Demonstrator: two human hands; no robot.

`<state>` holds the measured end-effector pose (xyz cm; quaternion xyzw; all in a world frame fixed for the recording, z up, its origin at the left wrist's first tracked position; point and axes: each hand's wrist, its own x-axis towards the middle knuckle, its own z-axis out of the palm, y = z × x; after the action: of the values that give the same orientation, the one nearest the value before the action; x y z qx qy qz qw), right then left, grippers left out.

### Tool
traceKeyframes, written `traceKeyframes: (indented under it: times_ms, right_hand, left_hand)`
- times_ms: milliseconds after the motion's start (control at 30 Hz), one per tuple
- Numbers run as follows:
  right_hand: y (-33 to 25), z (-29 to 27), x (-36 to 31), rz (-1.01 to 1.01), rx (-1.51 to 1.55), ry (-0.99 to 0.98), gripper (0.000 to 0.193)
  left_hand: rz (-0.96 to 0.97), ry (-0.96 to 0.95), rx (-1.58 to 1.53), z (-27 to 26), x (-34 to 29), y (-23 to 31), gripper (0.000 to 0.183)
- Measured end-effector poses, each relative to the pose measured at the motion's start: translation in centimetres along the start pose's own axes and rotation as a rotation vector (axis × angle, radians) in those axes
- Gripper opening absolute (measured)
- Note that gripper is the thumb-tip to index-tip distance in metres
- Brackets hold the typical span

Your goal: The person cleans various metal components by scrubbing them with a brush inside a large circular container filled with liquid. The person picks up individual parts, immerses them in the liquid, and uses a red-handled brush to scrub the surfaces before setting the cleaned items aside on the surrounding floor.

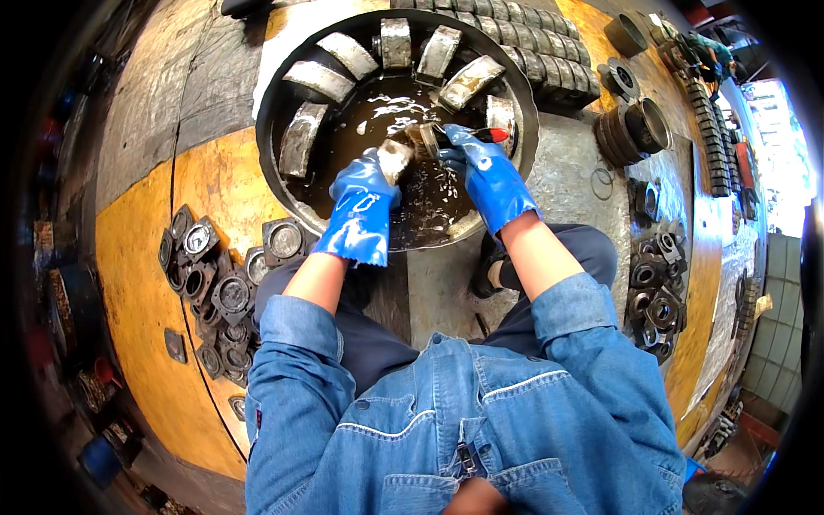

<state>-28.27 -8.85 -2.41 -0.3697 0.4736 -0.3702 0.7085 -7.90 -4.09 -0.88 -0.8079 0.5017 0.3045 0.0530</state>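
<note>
My left hand (365,193), in a blue rubber glove, is closed around a pale, wet metal piece (395,160) over a round basin (268,150) of dark liquid (378,116). In my right hand (489,172), also gloved in blue, is a brush (422,140) with a red handle end sticking out past the fingers. The brush head lies against or right beside the metal piece. Several thick curved metal blocks (396,45) stand around the inside of the basin wall. My gloved fingers hide part of both held things.
Square metal flanges with round openings (233,294) lie heaped at left, and more dark rings (661,309) at right. Rows of metal blocks (549,73) stand behind the basin. Wide metal cylinders (648,126) and a thin ring (602,183) are to its right. A person (711,53) is far right.
</note>
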Motion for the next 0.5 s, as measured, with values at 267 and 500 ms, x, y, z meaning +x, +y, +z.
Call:
traceKeyframes:
  times_ms: [267, 500]
  right_hand:
    - [2.7, -0.9, 2.4, 0.052, -0.191, 0.020, 0.041]
    - [5.2, 1.9, 5.0, 0.294, -0.638, 0.300, 0.061]
  left_hand:
    - [0.163, 0.011, 0.146, -0.3, 1.0, -0.5, 0.088]
    - [0.310, 0.198, -0.317, 0.7, 1.1, -3.7, 0.081]
